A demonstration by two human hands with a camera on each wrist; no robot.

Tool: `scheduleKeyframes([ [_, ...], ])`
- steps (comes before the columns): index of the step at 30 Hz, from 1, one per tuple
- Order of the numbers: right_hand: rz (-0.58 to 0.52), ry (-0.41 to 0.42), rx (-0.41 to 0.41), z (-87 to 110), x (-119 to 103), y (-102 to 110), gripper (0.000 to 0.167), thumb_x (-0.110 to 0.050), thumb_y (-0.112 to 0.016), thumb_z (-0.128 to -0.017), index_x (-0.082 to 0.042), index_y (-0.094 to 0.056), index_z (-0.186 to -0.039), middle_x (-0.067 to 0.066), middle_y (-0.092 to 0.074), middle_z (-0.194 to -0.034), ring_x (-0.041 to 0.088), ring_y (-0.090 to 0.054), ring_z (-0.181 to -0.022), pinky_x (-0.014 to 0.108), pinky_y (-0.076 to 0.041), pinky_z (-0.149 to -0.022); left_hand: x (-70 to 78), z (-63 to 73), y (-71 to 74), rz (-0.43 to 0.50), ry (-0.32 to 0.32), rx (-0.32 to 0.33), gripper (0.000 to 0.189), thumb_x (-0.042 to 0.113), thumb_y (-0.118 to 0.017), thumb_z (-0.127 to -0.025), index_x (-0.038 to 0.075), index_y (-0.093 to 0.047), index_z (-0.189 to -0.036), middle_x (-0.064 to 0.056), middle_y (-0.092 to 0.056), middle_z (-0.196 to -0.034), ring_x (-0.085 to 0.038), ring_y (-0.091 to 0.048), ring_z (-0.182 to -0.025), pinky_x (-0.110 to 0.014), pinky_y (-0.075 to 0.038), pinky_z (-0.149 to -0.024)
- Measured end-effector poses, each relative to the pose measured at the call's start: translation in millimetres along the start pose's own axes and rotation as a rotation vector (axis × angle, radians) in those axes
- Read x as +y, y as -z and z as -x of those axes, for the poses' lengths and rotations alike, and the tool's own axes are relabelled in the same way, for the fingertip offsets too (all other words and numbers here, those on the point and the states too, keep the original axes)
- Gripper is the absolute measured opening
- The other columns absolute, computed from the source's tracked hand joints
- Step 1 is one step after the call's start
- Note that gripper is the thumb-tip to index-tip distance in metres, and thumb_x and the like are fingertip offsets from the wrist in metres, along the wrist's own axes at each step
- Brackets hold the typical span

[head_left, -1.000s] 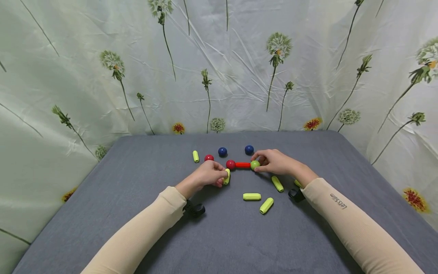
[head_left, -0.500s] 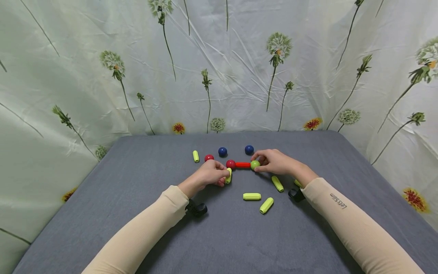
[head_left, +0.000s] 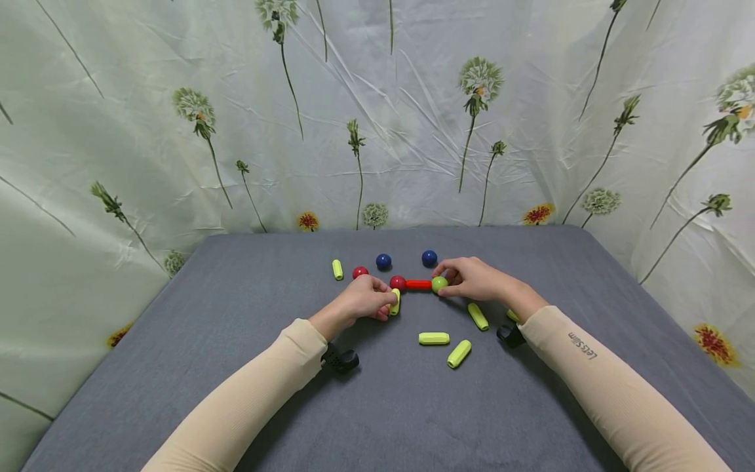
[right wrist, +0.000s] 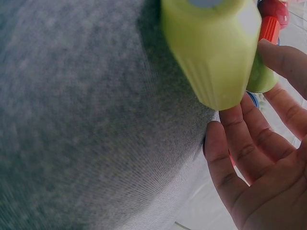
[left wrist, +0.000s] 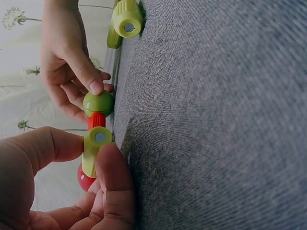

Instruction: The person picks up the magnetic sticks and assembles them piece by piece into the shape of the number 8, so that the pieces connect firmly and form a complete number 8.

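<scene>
My left hand (head_left: 361,298) pinches a yellow-green magnetic rod (head_left: 395,302) between thumb and fingers. In the left wrist view, a metal disc shows in the near end of this rod (left wrist: 89,160). Just beyond its far end is a red ball (head_left: 398,283), joined in a row to a red rod (head_left: 419,284) and a green ball (head_left: 439,284). Thumb and fingers of my right hand (head_left: 472,278) grip the green ball from the right. A loose yellow-green rod (right wrist: 211,52) looms large before that hand in the right wrist view.
Two blue balls, one (head_left: 383,261) left of the other (head_left: 429,258), lie behind the row. Another red ball (head_left: 360,271) sits beyond my left hand. Several yellow-green rods, such as one lying crosswise (head_left: 434,338), are scattered on the grey cloth-covered table (head_left: 377,413).
My left hand has shifted slightly right and away from me, bringing its yellow-green rod closer to the red ball. The right hand and the row have stayed in place.
</scene>
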State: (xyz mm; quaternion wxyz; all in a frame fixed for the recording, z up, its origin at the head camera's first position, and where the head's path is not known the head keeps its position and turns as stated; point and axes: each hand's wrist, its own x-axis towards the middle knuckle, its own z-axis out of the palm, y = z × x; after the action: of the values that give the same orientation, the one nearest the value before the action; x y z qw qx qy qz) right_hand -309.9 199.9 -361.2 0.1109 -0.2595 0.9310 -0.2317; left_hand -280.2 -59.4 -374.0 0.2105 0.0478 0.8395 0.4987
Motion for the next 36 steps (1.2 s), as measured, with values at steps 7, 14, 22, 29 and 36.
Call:
scheduleKeyframes([
  [7, 0.004, -0.003, -0.003, -0.2, 0.2, 0.0, 0.032, -0.034, -0.067, -0.086, -0.025, -0.059, -0.116, -0.002, -0.068, -0.098, 0.011, -0.064, -0.091, 0.033, -0.053, -0.082, 0.0, -0.2, -0.4, 0.007, -0.007, 0.003, 0.016, 0.016, -0.063, -0.083, 0.004, -0.064, -0.093, -0.001, -0.061, -0.069, -0.007, -0.059, -0.057, -0.025, -0.056, -0.059],
  [14, 0.004, -0.005, -0.003, 0.1, -0.8, -0.4, 0.032, -0.033, -0.066, -0.087, -0.023, -0.059, -0.117, -0.002, -0.068, -0.098, 0.011, -0.064, -0.090, 0.033, -0.053, -0.081, -0.7, -1.1, -1.6, 0.012, -0.004, 0.015, 0.016, 0.016, -0.063, -0.082, 0.004, -0.063, -0.093, -0.001, -0.061, -0.070, -0.007, -0.060, -0.057, -0.025, -0.056, -0.059],
  [22, -0.002, -0.004, -0.002, 0.1, -0.7, -0.1, 0.034, -0.033, -0.066, -0.087, -0.022, -0.059, -0.118, -0.001, -0.068, -0.099, 0.012, -0.064, -0.091, 0.034, -0.053, -0.083, -0.8, -1.4, -1.7, 0.009, -0.010, 0.018, 0.013, 0.016, -0.062, -0.083, 0.005, -0.066, -0.089, -0.001, -0.060, -0.067, -0.008, -0.059, -0.056, -0.026, -0.056, -0.060],
  [29, -0.007, -0.004, -0.003, 0.5, -1.0, 0.2, 0.034, -0.032, -0.066, -0.087, -0.021, -0.059, -0.118, -0.001, -0.068, -0.098, 0.012, -0.064, -0.091, 0.034, -0.053, -0.082, 0.4, 0.4, -2.7, 0.012, -0.008, 0.027, 0.013, 0.015, -0.062, -0.082, 0.005, -0.065, -0.090, -0.001, -0.061, -0.068, -0.008, -0.059, -0.056, -0.026, -0.056, -0.060],
  [36, 0.001, -0.004, 0.000, 0.2, -0.3, -0.2, 0.034, -0.033, -0.066, -0.087, -0.022, -0.059, -0.118, -0.002, -0.068, -0.097, 0.011, -0.064, -0.089, 0.033, -0.053, -0.081, -0.4, -0.1, -3.3, 0.010, -0.009, 0.035, 0.013, 0.015, -0.064, -0.081, 0.005, -0.064, -0.089, -0.001, -0.062, -0.069, -0.007, -0.059, -0.055, -0.025, -0.056, -0.057],
])
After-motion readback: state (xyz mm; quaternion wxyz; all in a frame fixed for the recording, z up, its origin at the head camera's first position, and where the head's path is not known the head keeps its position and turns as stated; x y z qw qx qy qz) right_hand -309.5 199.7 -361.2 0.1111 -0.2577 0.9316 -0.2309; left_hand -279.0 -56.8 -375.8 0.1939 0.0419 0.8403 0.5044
